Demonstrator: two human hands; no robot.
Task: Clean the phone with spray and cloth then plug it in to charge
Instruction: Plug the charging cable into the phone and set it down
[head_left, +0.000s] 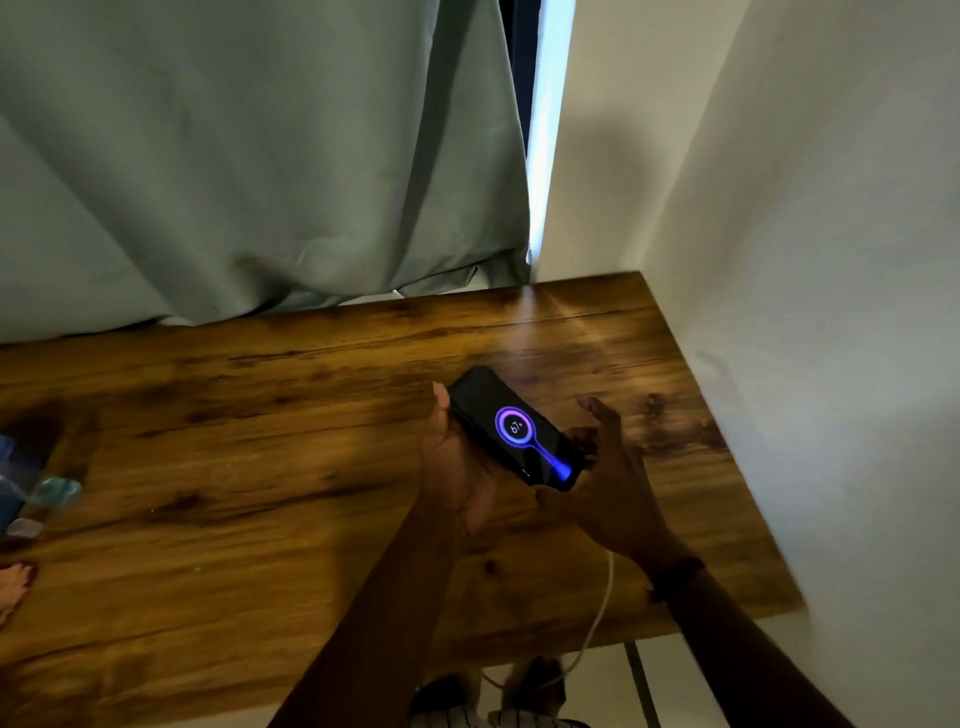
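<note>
Wood table (260, 441), left hand (454, 467) seemingly cradling phone (514, 426)

The tabletop (260, 441) has a wide stretch of bare wood in the middle and to the left. A white wall (805, 312) blocks the right side. A green curtain (260, 156) hangs along the back edge. The left hand (457, 457) and right hand (613, 467) (with the phone (514, 428) between them) fill the spot near the wall. A white cable (597, 623) hangs off the front edge there. Some blurry things (31, 493) sit at the far left edge.

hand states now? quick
Left hand: holding the phone.
Right hand: by the phone's lower end; grip cannot be told.
</note>
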